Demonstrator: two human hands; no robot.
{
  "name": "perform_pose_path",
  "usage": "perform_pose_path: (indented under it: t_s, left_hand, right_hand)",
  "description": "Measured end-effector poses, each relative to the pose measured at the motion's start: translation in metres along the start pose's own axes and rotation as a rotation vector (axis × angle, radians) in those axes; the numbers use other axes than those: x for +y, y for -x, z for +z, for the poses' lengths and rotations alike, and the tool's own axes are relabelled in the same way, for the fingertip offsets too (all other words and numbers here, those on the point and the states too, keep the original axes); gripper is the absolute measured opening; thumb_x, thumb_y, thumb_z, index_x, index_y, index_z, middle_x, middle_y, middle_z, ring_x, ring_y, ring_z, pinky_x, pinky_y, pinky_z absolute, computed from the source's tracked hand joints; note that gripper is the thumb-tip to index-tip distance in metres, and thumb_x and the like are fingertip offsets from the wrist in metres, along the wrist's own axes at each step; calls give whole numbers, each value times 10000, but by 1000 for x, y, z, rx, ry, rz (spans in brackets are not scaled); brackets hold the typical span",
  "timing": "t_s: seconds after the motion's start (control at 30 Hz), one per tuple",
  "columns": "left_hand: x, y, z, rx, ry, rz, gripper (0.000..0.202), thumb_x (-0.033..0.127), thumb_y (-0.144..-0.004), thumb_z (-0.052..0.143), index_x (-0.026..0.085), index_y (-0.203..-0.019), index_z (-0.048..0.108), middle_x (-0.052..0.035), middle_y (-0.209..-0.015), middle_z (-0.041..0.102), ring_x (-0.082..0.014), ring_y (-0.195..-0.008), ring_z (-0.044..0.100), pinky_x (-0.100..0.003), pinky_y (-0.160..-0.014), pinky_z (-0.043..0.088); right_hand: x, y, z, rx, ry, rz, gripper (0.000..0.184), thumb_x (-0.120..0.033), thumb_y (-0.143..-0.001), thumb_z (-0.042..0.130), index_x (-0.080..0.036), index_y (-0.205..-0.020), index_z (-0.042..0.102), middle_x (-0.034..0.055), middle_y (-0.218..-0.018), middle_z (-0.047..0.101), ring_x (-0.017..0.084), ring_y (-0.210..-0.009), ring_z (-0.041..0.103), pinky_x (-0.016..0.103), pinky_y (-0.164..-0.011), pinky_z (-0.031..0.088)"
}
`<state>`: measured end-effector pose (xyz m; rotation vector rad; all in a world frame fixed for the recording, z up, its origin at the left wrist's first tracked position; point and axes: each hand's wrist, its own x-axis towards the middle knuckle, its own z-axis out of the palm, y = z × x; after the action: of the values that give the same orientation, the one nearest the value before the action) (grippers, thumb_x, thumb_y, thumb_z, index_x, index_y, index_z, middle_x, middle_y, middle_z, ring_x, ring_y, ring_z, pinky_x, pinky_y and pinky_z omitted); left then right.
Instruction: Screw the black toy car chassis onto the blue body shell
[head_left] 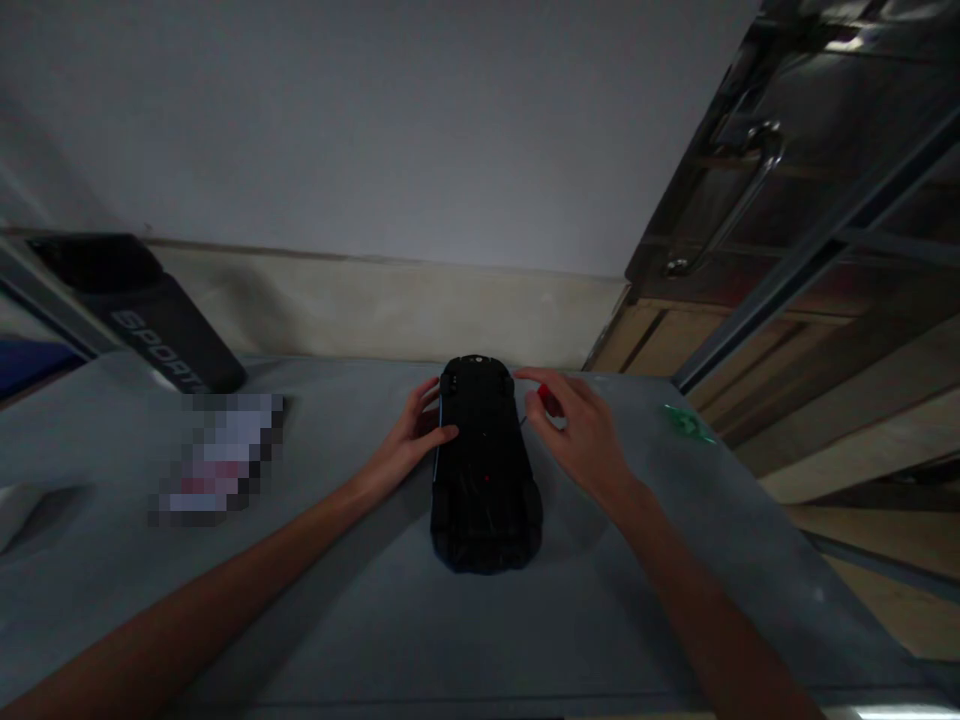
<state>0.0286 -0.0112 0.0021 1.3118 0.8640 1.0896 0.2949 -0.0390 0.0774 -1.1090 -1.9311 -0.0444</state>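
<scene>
A black toy car (484,470) lies upside down on the grey table (375,620), its length running away from me. My left hand (409,440) rests against the car's left side, thumb on the underside and fingers curled along the edge. My right hand (577,430) hovers just right of the car's far end, with its fingers pinched round a small red-handled tool (547,400); the tool's tip is hidden.
A black bag marked "SPORT" (142,315) leans at the table's back left. A blurred-out flat item (217,455) lies left of the car. A small green object (686,420) sits near the right edge. A metal door with a handle (750,180) stands at right.
</scene>
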Motion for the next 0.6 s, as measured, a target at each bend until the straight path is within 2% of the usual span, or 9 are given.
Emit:
perform_pose_path:
  t_s: [0.13,0.27,0.43,0.6]
  left_hand:
    - [3,0,1,0,15,-12,915,465,-903,904,357,-1685,443,-145,-1866,424,-424,-1631,521,-678,-1378,362]
    - [1,-1,-1,-2,-3,-13,930,468,-894,902,356,-1689,433,-145,-1865,422,-436,-1628,521,-694,-1375,358]
    - [-1,-2,-1,-2,-13,-2,933,456,-905,894,342,-1701,421,-144,-1869,419,-444,-1644,498,-693,-1374,362]
    - [-2,-3,-2,21,-17,-1,939,457,-887,912,343,-1695,448,-127,-1858,446,-473,-1654,479,-686,-1359,392]
  right_hand:
    - [0,1,2,26,-5,79,239,-276,-1083,596,-298,-1278,732,-30,-748,655,201,-676,647,336,-728,519]
    - [0,2,2,18,-24,21,322,-199,-1038,547,-278,-1316,689,-22,-791,663,202,-696,650,328,-723,520]
    - [0,1,3,45,3,3,204,-250,-1074,620,-297,-1237,733,-31,-752,657,201,-691,648,341,-753,514]
    - [2,1,5,49,-23,-23,363,-160,-1022,578,-284,-1330,723,-26,-782,661,207,-705,652,346,-750,525]
